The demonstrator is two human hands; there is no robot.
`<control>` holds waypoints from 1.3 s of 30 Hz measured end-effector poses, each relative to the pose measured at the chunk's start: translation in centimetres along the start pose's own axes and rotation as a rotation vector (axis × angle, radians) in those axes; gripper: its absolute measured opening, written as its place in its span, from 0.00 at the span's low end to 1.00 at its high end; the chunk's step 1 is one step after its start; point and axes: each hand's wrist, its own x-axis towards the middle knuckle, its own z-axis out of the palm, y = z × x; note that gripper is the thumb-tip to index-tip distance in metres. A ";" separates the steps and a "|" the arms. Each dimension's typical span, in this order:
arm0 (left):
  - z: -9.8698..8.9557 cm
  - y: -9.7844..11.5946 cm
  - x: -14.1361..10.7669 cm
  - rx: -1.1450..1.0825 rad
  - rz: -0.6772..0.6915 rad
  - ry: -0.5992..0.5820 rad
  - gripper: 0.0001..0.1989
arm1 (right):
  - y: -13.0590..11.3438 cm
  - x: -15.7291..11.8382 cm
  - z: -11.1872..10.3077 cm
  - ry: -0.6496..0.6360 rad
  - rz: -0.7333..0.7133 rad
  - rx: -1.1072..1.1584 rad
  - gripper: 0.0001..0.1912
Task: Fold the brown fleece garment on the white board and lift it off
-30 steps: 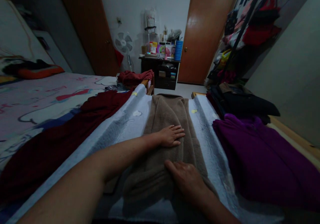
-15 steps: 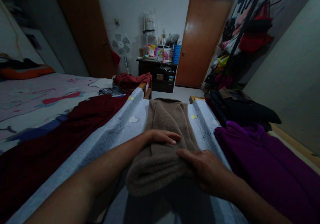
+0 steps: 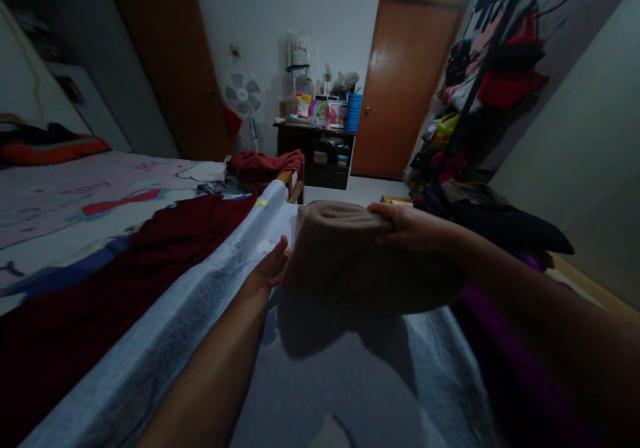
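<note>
A folded brown fleece garment (image 3: 360, 268) is raised above the light blue bedding (image 3: 320, 381) and casts a shadow on it. My right hand (image 3: 407, 227) grips its upper edge, with thumb and fingers closed on the fabric. At the garment's left side is my left hand (image 3: 274, 263), fingers apart and pointing up; part of its palm side is hidden against the cloth.
Dark red cloth (image 3: 165, 255) lies on the left bed. To the right are purple clothing (image 3: 515, 341) and a stack of dark clothes (image 3: 505, 218). Beyond stand a fan (image 3: 243, 95), a dark cabinet (image 3: 315, 155) and a wooden door (image 3: 405, 81).
The brown garment has been folded over into a shorter bundle and lifted off the bedding. My right hand has moved up and away with it; my left hand has shifted left to its side.
</note>
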 end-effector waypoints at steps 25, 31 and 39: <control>-1.6 -2.3 6.0 0.048 0.159 0.244 0.31 | 9.6 18.0 3.2 0.046 0.213 -0.452 0.21; -4.1 -3.4 9.2 0.124 0.365 0.593 0.21 | 11.4 20.1 3.5 0.039 0.147 -0.401 0.22; -6.8 -1.8 15.5 0.249 0.256 0.567 0.15 | 13.6 16.3 3.5 0.098 0.093 -0.187 0.23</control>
